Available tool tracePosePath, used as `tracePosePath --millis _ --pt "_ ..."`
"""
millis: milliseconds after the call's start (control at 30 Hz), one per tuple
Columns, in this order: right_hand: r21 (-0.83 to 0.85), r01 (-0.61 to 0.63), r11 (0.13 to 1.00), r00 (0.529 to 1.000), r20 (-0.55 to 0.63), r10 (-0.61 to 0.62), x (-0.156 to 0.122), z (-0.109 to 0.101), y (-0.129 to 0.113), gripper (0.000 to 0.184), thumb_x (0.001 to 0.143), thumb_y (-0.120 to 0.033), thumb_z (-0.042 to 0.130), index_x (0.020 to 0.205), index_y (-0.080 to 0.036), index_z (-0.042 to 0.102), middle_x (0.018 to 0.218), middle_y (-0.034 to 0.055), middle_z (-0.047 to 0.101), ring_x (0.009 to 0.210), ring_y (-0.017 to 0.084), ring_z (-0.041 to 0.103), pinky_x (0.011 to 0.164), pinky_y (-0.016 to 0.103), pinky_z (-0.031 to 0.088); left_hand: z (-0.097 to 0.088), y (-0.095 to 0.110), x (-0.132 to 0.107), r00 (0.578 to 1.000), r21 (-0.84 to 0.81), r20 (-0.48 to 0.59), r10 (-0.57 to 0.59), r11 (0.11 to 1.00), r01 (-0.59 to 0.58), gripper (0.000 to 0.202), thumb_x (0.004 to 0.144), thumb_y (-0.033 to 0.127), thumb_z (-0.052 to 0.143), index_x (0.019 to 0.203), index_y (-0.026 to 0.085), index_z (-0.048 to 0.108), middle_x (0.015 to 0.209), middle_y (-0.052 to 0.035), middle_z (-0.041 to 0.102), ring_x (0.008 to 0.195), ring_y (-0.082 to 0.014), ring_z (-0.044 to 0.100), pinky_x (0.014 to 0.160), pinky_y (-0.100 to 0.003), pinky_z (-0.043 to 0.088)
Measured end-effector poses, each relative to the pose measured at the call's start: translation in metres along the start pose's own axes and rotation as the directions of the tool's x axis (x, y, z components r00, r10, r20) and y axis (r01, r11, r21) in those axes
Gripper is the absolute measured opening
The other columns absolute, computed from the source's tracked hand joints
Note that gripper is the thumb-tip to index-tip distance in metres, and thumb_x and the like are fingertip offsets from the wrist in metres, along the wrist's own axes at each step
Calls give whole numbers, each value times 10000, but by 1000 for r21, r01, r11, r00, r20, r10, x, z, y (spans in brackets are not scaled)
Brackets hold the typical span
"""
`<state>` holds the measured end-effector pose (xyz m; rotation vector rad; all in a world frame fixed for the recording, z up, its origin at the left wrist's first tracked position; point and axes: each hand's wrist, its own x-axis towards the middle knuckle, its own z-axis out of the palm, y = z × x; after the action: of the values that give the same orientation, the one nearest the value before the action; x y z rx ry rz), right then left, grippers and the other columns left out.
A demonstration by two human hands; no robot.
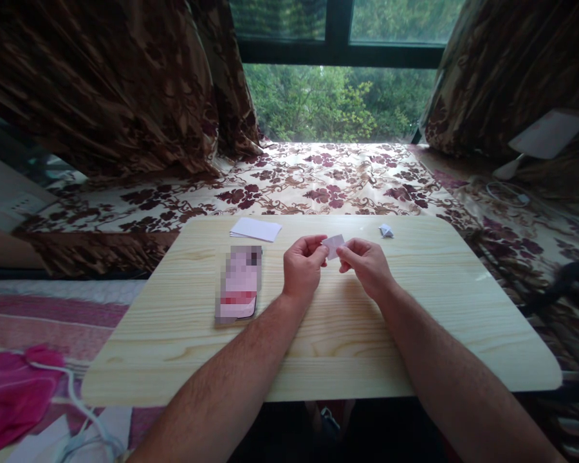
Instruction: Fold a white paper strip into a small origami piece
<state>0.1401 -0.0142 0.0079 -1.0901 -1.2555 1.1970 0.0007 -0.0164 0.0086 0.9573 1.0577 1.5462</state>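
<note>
A small white piece of paper [335, 244] is held up between my two hands, above the far half of the wooden table [347, 334]. My left hand [305, 263] pinches its left edge between thumb and fingers. On the other side, my right hand [364, 262] grips the right edge the same way. Faint crease lines seem to run across the paper. A small folded white paper piece [386, 230] lies beyond my right hand, near the table's far edge. To the left of my left hand rests a stack of white paper sheets [255, 229].
A pink phone [240, 283], partly blurred out, lies on the table left of my left forearm. Behind the table is a ledge with a floral cover [328, 180]. A white lamp [545, 135] stands at right; a white cable [72, 386] hangs at lower left.
</note>
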Motion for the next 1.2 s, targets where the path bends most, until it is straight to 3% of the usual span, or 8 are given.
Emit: tracePosePath --millis 467,633,767,900,1067,1200 --pt "10 13 1000 999 33 -13 0 -1 -1 298 771 -414 753 657 -181 607 602 -9 627 508 110 551 527 257 469 1 1 -2 1000 -35 -4 -15 999 15 264 674 236 757 917 145 708 626 13 632 528 -97 553 541 -243 463" --pt "-95 54 994 997 56 -49 -1 -6 -5 263 798 -369 719 652 -179 610 544 -17 604 494 106 519 506 250 420 -1 1 -2 998 -30 60 -32 999 34 290 748 358 743 950 151 721 633 7 617 532 -95 530 501 -230 435" --pt "-128 8 992 999 35 -3 0 -8 -6 262 774 -331 729 615 -176 591 515 -20 590 469 98 497 477 242 391 -2 -3 1 999 40 37 -9 999 8 280 743 398 755 867 149 732 587 14 590 476 -80 460 443 -221 368" --pt "-67 23 997 1000 -4 -24 1 -8 -7 231 771 -330 744 665 -172 615 529 -21 604 470 97 514 476 237 387 -2 -6 3 998 35 28 -60 998 59 210 719 347 758 768 153 692 533 18 567 456 -84 464 441 -218 358" --pt "3 77 997 992 -100 -76 4 -9 -6 245 789 -380 745 717 -171 638 502 -40 569 430 86 478 431 226 357 0 -2 -2 977 49 140 -160 987 154 144 689 260 738 737 152 655 587 9 594 462 -90 485 444 -227 384" --pt "10 58 998 994 -93 -57 6 -9 -4 262 763 -386 772 704 -160 654 500 -43 551 413 73 443 404 220 325 0 -2 -5 962 97 204 -183 981 166 202 722 286 725 630 157 601 532 24 524 460 -76 449 447 -216 357"
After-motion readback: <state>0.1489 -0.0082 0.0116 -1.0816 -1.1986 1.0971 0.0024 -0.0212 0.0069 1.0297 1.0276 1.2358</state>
